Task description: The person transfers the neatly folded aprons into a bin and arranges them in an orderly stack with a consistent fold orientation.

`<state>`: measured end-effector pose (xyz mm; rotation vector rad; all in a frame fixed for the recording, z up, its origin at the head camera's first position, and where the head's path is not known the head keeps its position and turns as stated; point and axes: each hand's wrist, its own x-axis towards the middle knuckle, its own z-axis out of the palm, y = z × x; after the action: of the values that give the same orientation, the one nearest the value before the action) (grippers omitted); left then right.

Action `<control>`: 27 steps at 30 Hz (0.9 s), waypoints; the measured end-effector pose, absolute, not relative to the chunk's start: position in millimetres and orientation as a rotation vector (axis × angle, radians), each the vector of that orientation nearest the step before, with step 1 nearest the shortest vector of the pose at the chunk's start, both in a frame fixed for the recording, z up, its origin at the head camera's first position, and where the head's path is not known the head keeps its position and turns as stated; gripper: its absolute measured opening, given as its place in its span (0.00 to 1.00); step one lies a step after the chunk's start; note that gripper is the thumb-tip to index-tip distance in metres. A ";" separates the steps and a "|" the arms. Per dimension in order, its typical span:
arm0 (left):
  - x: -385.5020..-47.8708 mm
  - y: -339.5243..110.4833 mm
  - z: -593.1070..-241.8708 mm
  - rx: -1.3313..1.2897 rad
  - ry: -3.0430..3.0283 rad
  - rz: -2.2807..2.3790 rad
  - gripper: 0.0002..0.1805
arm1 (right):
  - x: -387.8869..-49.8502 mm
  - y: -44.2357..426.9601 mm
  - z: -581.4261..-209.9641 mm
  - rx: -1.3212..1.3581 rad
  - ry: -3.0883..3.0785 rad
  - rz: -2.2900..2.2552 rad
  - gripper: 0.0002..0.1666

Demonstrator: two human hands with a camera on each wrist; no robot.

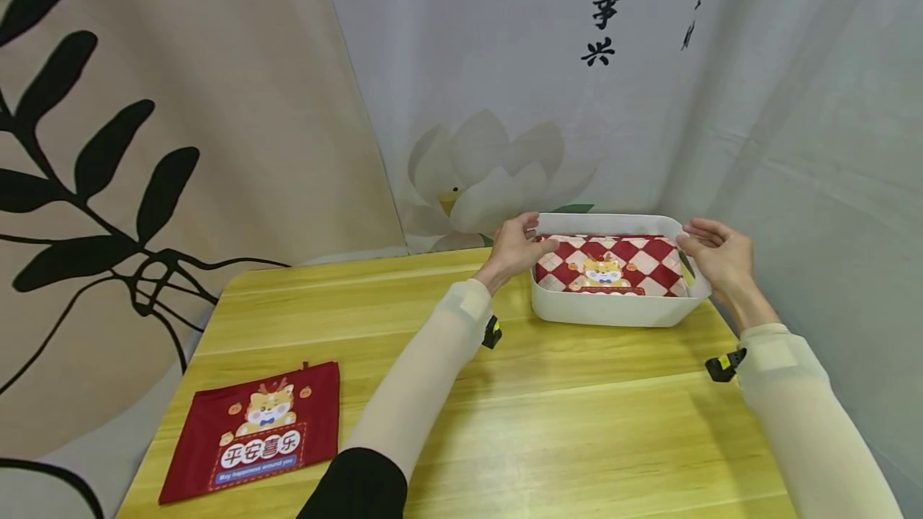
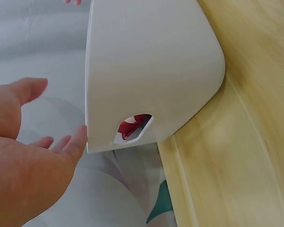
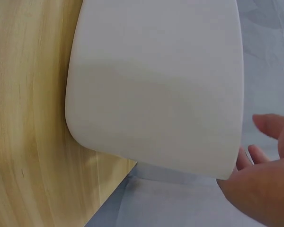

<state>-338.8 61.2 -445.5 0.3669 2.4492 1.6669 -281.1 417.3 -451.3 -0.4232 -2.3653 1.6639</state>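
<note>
A white plastic storage box (image 1: 613, 312) stands at the far right of the wooden table. Inside it lies a red-and-cream checkered fabric item (image 1: 652, 264) with a cartoon animal on its front. My left hand (image 1: 513, 251) is at the box's left end, fingertips touching the rim and thumb held apart over the inside. At the right end, my right hand (image 1: 723, 261) has its fingers at the rim, thumb also apart. The left wrist view shows a handle hole (image 2: 135, 127) with red fabric behind it. Neither hand grips anything.
A flat dark red fabric pouch (image 1: 252, 431) with a similar cartoon and white lettering lies at the table's front left. The wooden table (image 1: 577, 423) ends just behind and right of the box. Printed curtains (image 1: 497, 86) hang behind it.
</note>
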 end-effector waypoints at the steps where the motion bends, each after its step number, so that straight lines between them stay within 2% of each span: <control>1: -338.2 61.2 -445.2 0.363 2.444 1.668 0.41 | -280.8 417.6 -451.3 -0.417 -2.376 1.660 0.38; 6: -336.6 58.9 -442.0 0.353 2.437 1.681 0.46 | -280.2 418.9 -451.6 -0.381 -2.454 1.593 0.48; 9: -336.8 55.3 -439.8 0.366 2.434 1.689 0.48 | -279.8 417.8 -450.4 -0.353 -2.469 1.572 0.51; 19: -337.9 40.7 -437.4 0.344 2.452 1.677 0.58 | -274.4 412.5 -444.4 -0.239 -2.514 1.552 0.55; 27: -332.1 27.0 -433.3 0.384 2.449 1.646 0.56 | -270.7 402.3 -440.0 -0.080 -2.586 1.498 0.56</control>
<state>-332.1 27.0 -433.3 0.3835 2.4489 1.6460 -270.7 402.3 -440.0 -0.0804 -2.5862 1.4984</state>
